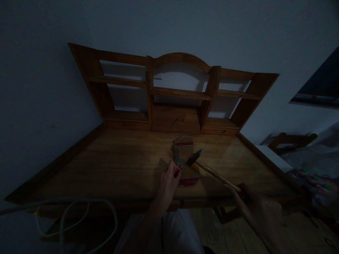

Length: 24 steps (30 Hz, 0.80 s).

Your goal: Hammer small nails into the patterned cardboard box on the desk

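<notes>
A hammer with a dark metal head and a pale wooden handle (217, 175) is gripped near its end by my right hand (258, 206). Its head hangs over a stack of brown cardboard pieces with red bands (185, 150) on the wooden desk. My left hand (170, 176) is at the left side of the stack, thumb and forefinger pinched together. Something small and dark shows at its fingertips, too small and dim to name.
Behind the stack stands a wooden shelf unit (181, 93) on the desk (127, 155). A pale cable (106, 201) loops at the front left. Further right are a white surface (274, 157) and a wooden chair back (291, 139).
</notes>
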### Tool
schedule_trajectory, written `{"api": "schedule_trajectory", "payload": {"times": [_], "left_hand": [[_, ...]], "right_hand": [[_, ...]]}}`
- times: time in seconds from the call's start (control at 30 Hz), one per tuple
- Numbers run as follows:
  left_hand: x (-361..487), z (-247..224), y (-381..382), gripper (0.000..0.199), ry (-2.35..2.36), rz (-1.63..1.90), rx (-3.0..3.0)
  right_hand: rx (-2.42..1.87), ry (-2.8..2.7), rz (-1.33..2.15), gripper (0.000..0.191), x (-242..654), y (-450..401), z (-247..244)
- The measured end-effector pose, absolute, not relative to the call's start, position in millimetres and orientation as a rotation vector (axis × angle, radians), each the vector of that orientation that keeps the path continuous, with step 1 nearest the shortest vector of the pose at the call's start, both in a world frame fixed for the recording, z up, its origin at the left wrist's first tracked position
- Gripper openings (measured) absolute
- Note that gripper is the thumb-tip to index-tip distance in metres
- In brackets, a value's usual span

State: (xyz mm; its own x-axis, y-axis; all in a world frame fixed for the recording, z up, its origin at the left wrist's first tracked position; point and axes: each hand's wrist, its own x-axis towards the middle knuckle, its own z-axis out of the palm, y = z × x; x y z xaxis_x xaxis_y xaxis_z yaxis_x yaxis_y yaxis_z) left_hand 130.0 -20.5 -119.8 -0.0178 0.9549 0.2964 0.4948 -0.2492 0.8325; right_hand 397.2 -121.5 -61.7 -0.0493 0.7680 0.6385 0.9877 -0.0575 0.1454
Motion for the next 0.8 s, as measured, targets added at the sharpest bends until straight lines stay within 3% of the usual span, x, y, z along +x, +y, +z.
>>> {"api": "schedule_trajectory", "payload": {"times": [0.43,0.8], "left_hand": [[129.5,-118.0,-21.4,0.010,1.510,1.190,1.749],[130.4,-117.1,-21.3,0.008,1.513,1.184,1.762]], "right_hand": [[-1.877,-1.950,-0.605,0.049,377.0,-115.1,-40.7],[-1.911,-1.854,-0.594,0.055,381.4,-111.6,-36.9]]}}
